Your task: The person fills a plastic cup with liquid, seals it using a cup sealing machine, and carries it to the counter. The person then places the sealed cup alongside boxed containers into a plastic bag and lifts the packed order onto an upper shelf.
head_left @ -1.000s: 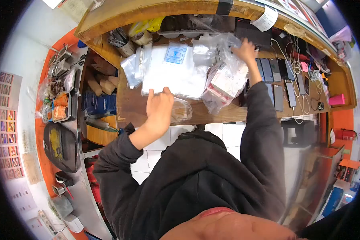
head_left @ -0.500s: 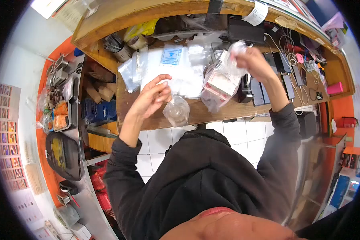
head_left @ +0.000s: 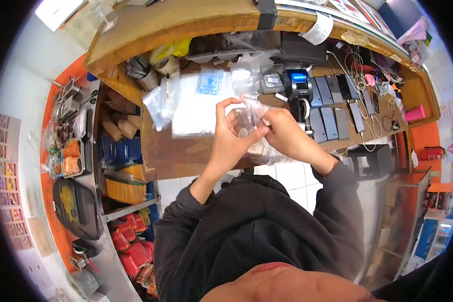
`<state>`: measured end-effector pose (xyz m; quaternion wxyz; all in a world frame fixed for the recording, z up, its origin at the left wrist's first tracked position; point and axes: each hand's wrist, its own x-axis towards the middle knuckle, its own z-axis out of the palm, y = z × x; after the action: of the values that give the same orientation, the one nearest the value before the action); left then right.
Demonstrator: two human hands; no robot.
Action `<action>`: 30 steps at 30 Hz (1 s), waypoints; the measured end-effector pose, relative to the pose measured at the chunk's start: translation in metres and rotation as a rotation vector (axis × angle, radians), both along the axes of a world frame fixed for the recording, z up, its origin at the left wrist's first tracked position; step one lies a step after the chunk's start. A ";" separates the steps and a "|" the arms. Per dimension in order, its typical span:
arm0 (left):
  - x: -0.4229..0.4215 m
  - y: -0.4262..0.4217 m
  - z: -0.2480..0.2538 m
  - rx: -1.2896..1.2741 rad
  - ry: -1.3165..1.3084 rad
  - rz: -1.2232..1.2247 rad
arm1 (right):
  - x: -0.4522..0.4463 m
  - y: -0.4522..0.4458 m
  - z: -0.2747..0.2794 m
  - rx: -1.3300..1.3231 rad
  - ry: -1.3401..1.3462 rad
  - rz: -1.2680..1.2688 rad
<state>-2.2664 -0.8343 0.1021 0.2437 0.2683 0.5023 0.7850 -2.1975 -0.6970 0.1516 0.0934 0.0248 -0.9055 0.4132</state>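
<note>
A clear plastic bag [head_left: 254, 111] is held up between both hands over the desk's front edge. Its lower part hangs below them, and its contents are mostly covered by my fingers. My left hand [head_left: 226, 141] curves around the bag's left side, with the index fingertip and thumb against the plastic. From the other side, my right hand [head_left: 289, 133] is closed on the bag's gathered upper part. The two hands meet at the thumb and fingers.
White plastic sheets or bags [head_left: 194, 108] lie flat on the desk [head_left: 176, 156], under a blue-printed packet [head_left: 210, 83]. A black label printer [head_left: 299, 85] and several phones [head_left: 329, 123] with white cables are to the right. Shelves [head_left: 128, 205] stand at the left.
The bag with boxes has been lifted off the desk and brought toward me. My right hand moved left and down; my left hand moved right to meet it at the bag.
</note>
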 end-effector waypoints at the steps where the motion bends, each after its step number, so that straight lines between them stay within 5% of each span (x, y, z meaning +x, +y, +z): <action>1: 0.002 0.006 -0.001 -0.032 -0.012 0.008 | 0.000 0.007 -0.003 0.008 -0.024 0.024; 3: 0.004 0.012 -0.007 -0.220 0.068 0.065 | 0.001 0.015 -0.007 -0.001 0.034 0.072; 6: -0.002 0.016 -0.005 -0.132 -0.083 0.028 | 0.000 0.040 -0.003 0.089 0.086 0.146; 8: -0.011 0.016 -0.008 -0.121 -0.126 0.054 | -0.015 0.079 0.023 -0.055 -0.299 0.436; 10: -0.019 0.004 -0.008 -0.136 -0.202 0.006 | -0.040 0.123 0.025 -0.529 -0.555 0.206; 11: -0.020 0.002 -0.009 -0.148 -0.202 -0.024 | -0.064 0.149 0.009 -0.391 -0.418 0.085; 14: -0.019 0.002 0.004 -0.295 -0.227 -0.039 | -0.153 0.235 -0.131 -0.053 -0.330 -0.155; 18: -0.022 0.003 0.007 -0.364 -0.260 -0.030 | -0.217 0.277 -0.337 0.483 -0.243 -0.092; 21: -0.028 0.003 0.006 -0.354 -0.318 -0.028 | -0.205 0.259 -0.332 0.245 -0.328 -0.178; 25: -0.034 0.009 -0.002 -0.330 -0.387 -0.003 | -0.200 0.254 -0.340 0.362 -0.195 -0.305; 30: -0.043 0.013 -0.022 -0.137 -0.477 -0.052 | -0.182 0.254 -0.305 0.151 -0.178 -0.300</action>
<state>-2.3092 -0.8215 0.0805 0.3932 0.0714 0.4754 0.7838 -2.3790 -0.4430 -0.1534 0.0713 -0.1400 -0.9322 0.3260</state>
